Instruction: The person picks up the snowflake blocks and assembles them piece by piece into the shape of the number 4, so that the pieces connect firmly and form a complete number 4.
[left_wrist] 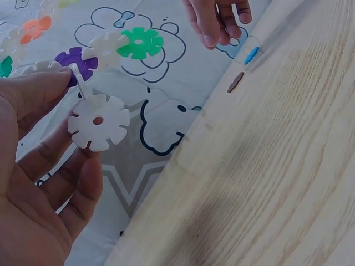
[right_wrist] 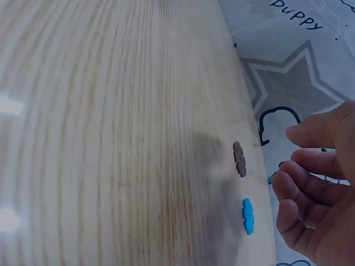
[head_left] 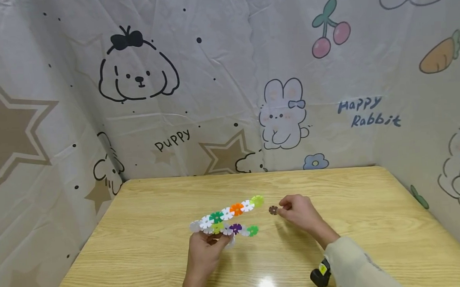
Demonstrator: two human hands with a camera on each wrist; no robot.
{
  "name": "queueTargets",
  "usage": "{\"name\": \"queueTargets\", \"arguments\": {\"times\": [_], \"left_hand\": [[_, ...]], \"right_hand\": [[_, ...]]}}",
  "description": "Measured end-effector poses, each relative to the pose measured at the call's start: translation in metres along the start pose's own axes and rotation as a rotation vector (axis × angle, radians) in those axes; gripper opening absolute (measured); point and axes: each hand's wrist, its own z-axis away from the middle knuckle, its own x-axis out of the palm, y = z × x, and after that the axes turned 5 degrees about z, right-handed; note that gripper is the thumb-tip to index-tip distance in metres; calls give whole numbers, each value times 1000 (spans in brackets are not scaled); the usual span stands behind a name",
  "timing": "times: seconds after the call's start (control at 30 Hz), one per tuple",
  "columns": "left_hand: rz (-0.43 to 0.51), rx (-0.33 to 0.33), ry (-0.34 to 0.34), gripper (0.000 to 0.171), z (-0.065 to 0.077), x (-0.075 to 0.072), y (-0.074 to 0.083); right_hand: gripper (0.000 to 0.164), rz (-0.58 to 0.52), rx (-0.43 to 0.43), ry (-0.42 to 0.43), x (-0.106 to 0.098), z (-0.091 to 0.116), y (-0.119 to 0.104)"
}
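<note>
My left hand (head_left: 205,253) pinches a chain of snowflake discs (head_left: 236,209) between thumb and fingers, held above the table. The chain bends into two rows, with white, green, orange, purple and yellow-green discs. A white disc (left_wrist: 99,123) slots in edgewise and hangs beside the left fingers. On the table lie a brown snowflake disc (right_wrist: 239,159) and a blue snowflake disc (right_wrist: 248,216). My right hand (head_left: 298,210) hovers over them, fingers loosely bent, with nothing visible between thumb and fingers. In the head view the blue disc is hidden behind that hand.
The wooden table (head_left: 150,258) ends at a curtain (head_left: 220,97) printed with cartoon animals and stars, which also runs along both sides. A black device (head_left: 320,274) with a yellow label shows by the right sleeve (head_left: 358,266).
</note>
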Motion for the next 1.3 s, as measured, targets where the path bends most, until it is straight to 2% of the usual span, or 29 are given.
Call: {"name": "queueTargets", "arguments": {"times": [0.17,0.43,0.57,0.73,0.9,1.13,1.3], "left_hand": [[-19,17,12,25,1,-4,-2],[-82,83,25,17,2,-4,-4],[-86,103,25,16,3,-5,-5],[-75,104,35,16,5,-6,-4],[-76,100,38,18,6,-7,-4],[-93,104,35,15,6,-8,-6],[-106,97,35,14,5,-9,-7]], "right_hand": [[26,40,0,-19,5,-7,1],[27,121,27,-68,17,-21,5],[18,200,63,-101,22,-26,6],[17,243,99,-153,22,-30,5],[23,281,99,-173,21,-33,2],[13,239,125,-202,22,-37,3],[16,197,121,-203,22,-38,3]]}}
